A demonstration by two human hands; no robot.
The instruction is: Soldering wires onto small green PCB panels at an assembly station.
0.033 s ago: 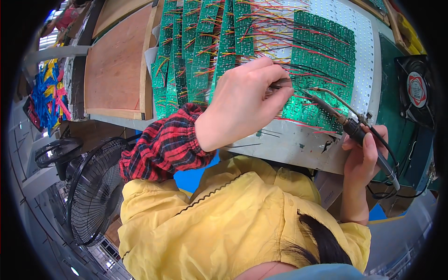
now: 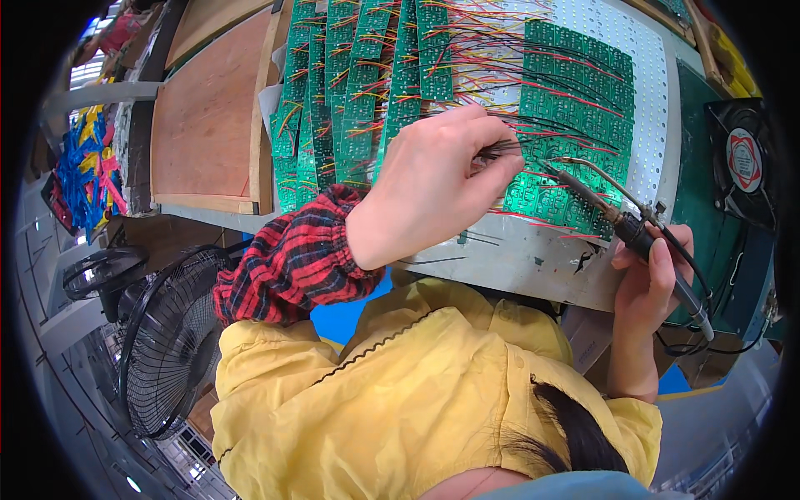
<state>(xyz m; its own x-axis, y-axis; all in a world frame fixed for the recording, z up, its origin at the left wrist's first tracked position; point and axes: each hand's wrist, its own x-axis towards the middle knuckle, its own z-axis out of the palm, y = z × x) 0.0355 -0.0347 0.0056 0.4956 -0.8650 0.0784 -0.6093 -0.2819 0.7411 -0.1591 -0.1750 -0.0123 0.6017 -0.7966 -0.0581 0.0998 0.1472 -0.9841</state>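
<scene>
Between the thumb and fingers of my left hand (image 2: 446, 179) is a small bundle of black wires (image 2: 500, 150); the hand hovers over the near part of a panel of green circuit boards (image 2: 575, 92). My right hand (image 2: 654, 271) grips a soldering iron (image 2: 637, 237) by its dark handle. A thin metal tube (image 2: 600, 173) runs along the iron, and its end is close to the iron's tip. That tip points left, over the boards, a short way from my left fingertips. Red and black wires lie across the panel.
Several strips of green boards (image 2: 362, 92) with red, yellow and black wires cover the table's left side. A wooden-framed board (image 2: 208, 117) lies farther left. A small square fan (image 2: 746, 162) stands at the right, and a black caged fan (image 2: 171, 342) at the lower left. Loose wires (image 2: 437, 261) lie near the front edge.
</scene>
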